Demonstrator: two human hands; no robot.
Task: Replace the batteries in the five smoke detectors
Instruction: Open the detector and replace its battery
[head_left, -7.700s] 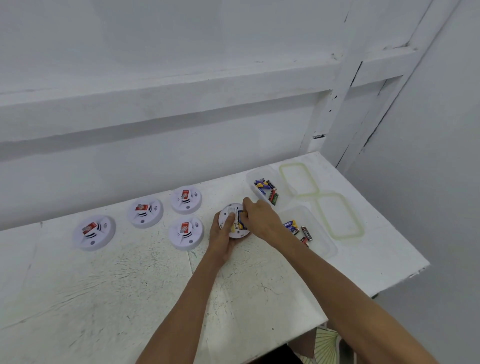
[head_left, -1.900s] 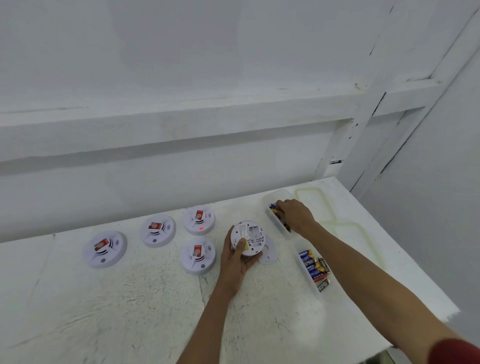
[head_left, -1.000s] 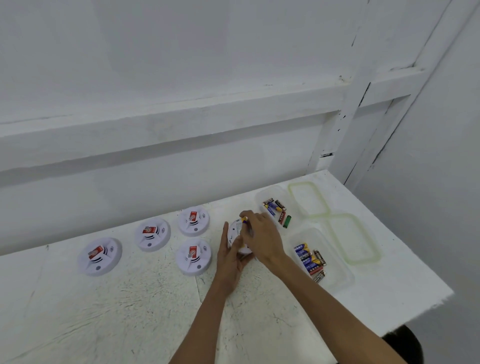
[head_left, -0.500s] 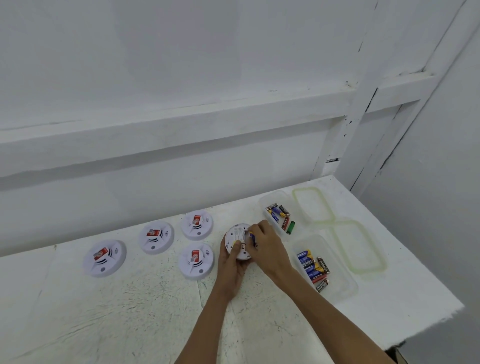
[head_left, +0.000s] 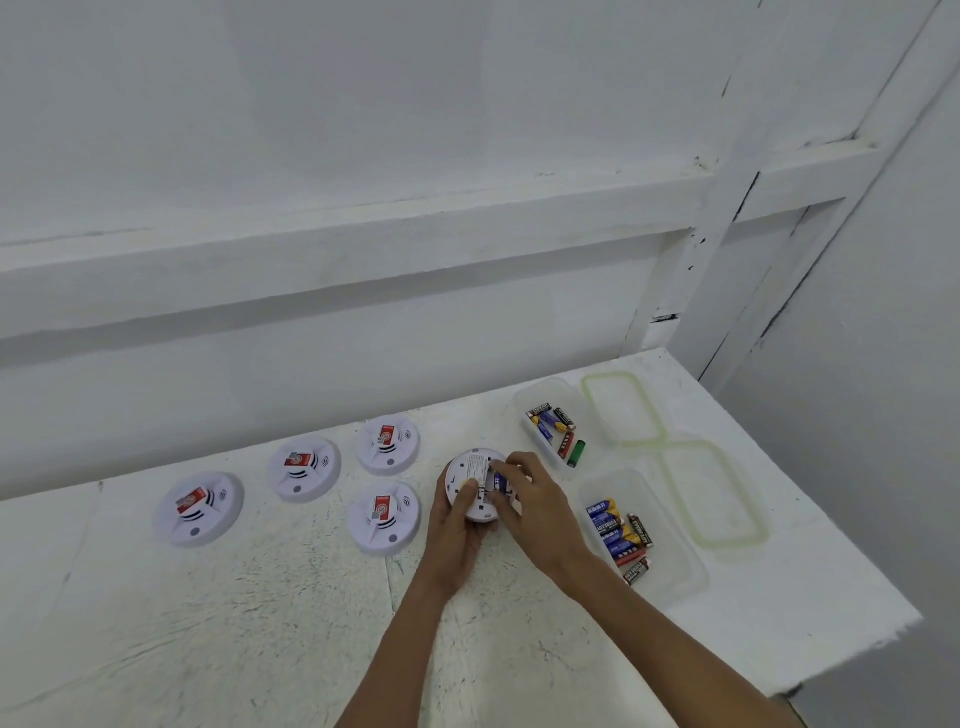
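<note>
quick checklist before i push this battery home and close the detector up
1. Detector steadied: left hand grips it, back side up. Ok.
2. Battery at the compartment: right hand pinches it over the open back. Ok.
3. Polarity and seating: fingers cover the ends. Cannot tell.
4. Back cover at hand: none visible. Cannot tell.
5. Spares in reach: near box and far box both hold batteries. Ok.
6. Other detectors clear of the hands: four lie face up to the left. Ok.
</note>
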